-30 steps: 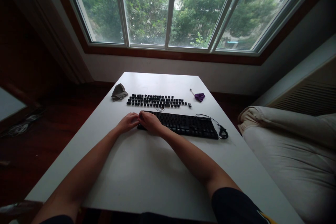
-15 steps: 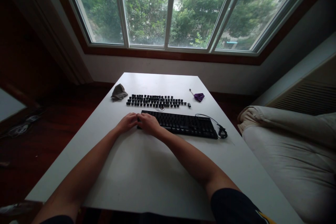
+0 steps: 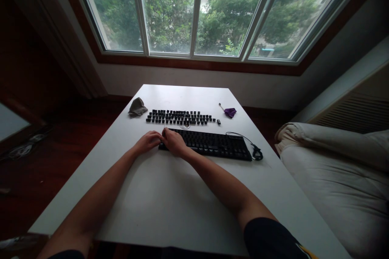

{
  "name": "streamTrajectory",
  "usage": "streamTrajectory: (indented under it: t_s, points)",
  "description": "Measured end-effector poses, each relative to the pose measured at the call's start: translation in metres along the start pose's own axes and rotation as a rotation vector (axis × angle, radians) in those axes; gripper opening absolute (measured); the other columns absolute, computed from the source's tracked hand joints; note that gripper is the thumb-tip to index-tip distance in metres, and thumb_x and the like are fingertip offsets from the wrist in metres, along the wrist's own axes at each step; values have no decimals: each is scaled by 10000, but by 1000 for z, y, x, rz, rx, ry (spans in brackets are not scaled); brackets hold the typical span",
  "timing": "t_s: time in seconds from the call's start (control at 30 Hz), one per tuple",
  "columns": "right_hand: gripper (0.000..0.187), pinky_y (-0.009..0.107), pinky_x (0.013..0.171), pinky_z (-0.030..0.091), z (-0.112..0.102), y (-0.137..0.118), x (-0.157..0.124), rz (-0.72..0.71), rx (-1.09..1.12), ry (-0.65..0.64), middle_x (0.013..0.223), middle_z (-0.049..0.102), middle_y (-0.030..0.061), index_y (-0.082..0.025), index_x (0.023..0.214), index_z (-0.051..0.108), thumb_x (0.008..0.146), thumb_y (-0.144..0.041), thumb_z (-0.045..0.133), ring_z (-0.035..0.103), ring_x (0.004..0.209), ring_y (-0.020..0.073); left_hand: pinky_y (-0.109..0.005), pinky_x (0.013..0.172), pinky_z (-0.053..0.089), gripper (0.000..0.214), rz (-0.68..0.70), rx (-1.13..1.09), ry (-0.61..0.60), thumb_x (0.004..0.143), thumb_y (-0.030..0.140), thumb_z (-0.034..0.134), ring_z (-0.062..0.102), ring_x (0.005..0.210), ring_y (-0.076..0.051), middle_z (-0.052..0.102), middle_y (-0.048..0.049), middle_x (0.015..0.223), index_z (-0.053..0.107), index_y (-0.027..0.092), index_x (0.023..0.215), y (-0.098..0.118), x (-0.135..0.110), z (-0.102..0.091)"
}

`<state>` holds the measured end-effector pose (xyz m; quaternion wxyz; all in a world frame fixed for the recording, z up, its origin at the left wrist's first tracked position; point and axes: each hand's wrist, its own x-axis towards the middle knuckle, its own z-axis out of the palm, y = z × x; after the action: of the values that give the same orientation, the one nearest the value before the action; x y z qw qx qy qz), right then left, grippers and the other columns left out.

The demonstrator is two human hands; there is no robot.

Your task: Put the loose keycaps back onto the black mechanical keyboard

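Note:
A black keyboard (image 3: 215,144) lies across the middle of the white table (image 3: 170,202). Both my hands meet at its left end. My left hand (image 3: 148,141) rests beside the keyboard's left edge with fingers curled, touching my right hand. My right hand (image 3: 173,141) lies on the keyboard's left corner, fingers bent in a pinch on something too small to make out. Behind the keyboard, rows of loose black keycaps (image 3: 179,117) are laid out on the table.
A crumpled grey cloth (image 3: 137,107) lies at the far left of the keycaps. A purple cloth with a thin stick (image 3: 230,111) sits far right. The keyboard's coiled cable (image 3: 257,153) lies at its right end. A beige sofa (image 3: 334,170) stands right of the table.
My right hand's fingers have shifted slightly at the keyboard's left corner, dipping and coming back up. The left hand has stayed where it was.

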<state>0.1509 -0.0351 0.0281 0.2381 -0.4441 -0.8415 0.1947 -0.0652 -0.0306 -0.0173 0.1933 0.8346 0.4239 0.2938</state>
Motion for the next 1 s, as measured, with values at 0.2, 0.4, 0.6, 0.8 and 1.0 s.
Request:
streamTrajectory:
  t_s: [0.2, 0.4, 0.6, 0.8, 1.0]
  points:
    - [273, 256, 687, 368, -1, 6, 2, 3, 19, -40, 911, 694, 40, -220, 1043, 562, 986, -482, 511, 622, 830, 185, -397, 1015, 461, 241, -2, 9, -7, 919, 404, 597, 595, 1097, -236, 668, -70, 1163, 716, 260, 1071, -2, -1, 1]
    - [214, 265, 706, 396, 1, 5, 0, -81, -51, -49, 952, 695, 35, -237, 1052, 564, 967, -433, 559, 625, 865, 197, -404, 1001, 472, 262, -19, 15, 18, 921, 439, 587, 601, 1084, -245, 675, -79, 1153, 724, 251, 1041, -4, -1, 4]
    - [178, 282, 751, 426, 7, -1, -2, -135, -137, -36, 1091, 686, 75, -237, 1073, 568, 960, -374, 580, 615, 989, 223, -419, 1018, 468, 322, -26, 7, 27, 908, 461, 597, 596, 1100, -259, 676, -92, 1164, 708, 244, 1118, -8, 0, 5]
    - [209, 261, 718, 400, 3, 5, -1, -42, -21, -41, 965, 689, 42, -234, 1063, 555, 979, -424, 535, 629, 886, 194, -394, 999, 476, 262, -13, 5, 27, 928, 445, 579, 608, 1073, -239, 677, -75, 1139, 724, 251, 1028, 0, 0, 2]
    - [255, 249, 717, 390, 4, 9, 2, -9, 60, -31, 939, 691, 34, -225, 1034, 577, 973, -470, 536, 621, 855, 178, -405, 1001, 480, 261, -3, -2, 16, 920, 428, 590, 607, 1085, -245, 671, -86, 1151, 733, 252, 1049, -2, 0, 2]
